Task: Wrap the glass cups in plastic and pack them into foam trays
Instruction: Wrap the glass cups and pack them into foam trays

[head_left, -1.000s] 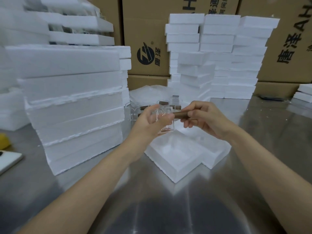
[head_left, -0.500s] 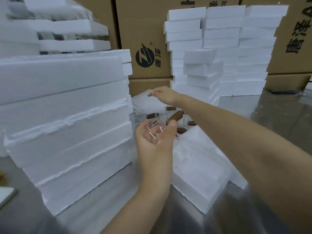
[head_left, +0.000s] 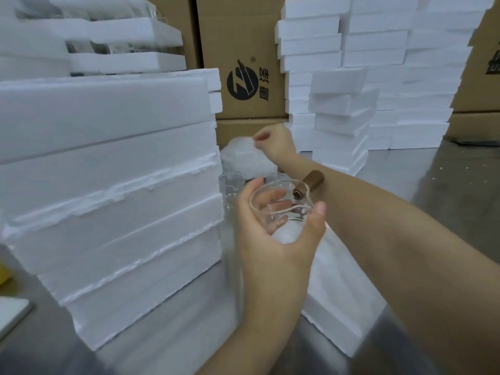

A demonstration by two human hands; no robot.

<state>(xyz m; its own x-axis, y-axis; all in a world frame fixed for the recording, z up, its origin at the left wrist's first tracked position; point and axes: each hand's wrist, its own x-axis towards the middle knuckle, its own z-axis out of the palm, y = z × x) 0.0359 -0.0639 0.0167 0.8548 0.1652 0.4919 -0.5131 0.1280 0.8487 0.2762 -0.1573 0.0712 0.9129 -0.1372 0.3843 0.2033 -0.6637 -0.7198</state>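
Stacked along the back: brown cardboard cartons (head_left: 243,31), one printed with a round black logo (head_left: 241,83) and dark characters. Below, a brushed steel tabletop (head_left: 446,185) — grey, dully reflective under soft, even light. At the left edge, something yellow (head_left: 4,274) near a flat white slab (head_left: 10,312).

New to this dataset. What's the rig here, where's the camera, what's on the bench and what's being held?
No machine: these are a person's two bare arms, filmed by one wide-angle camera worn on the head, looking forward and down. The left hand grips a glass cup with a brown handle. The right hand is over a pile of plastic, fingers curled; whether it pinches a sheet I cannot tell. On the metal table: a foam tray below the cup, a foam stack to the left, more cups behind, further foam stacks and cardboard boxes at the back.
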